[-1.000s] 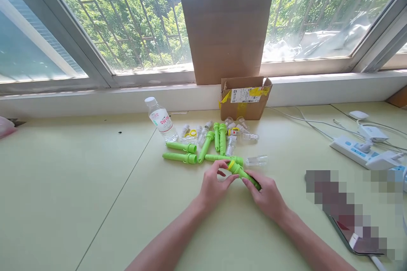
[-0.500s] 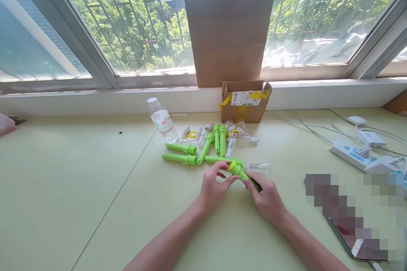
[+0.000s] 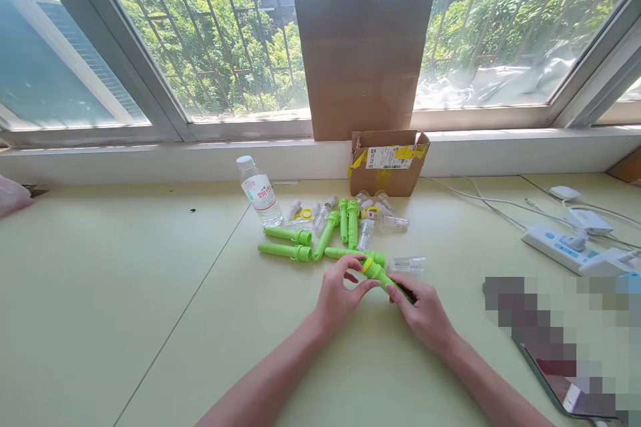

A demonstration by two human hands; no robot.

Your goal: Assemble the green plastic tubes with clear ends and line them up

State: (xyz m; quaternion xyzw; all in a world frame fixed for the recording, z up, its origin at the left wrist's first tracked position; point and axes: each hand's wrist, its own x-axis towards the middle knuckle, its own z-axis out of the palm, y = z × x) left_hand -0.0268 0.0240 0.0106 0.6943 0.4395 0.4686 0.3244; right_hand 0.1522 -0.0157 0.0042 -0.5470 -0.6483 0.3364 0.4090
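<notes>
My right hand (image 3: 423, 312) is wrapped round the lower body of a green plastic tube (image 3: 380, 276), held at a slant above the table. A yellow ring (image 3: 367, 265) sits around the tube's upper, threaded end. The thumb and fingers of my left hand (image 3: 339, 290) close about that end, at the ring. Just behind them lies another green tube (image 3: 345, 253), partly covered by my left fingers. A clear ribbed plastic tube (image 3: 407, 265) rests to the right of it. Several more green tubes (image 3: 285, 251) lie further left and back.
Behind the tubes are clear plastic pieces, white caps and loose yellow rings (image 3: 306, 213). A water bottle (image 3: 261, 194) stands at the left, and an open cardboard box (image 3: 385, 177) at the back. On the right are a power strip (image 3: 551, 248) with cables and a phone (image 3: 545, 380).
My hands stay on the same green tube, with the yellow ring still at its end. The left thumb and fingers have shifted slightly, and the whole view has moved a little.
</notes>
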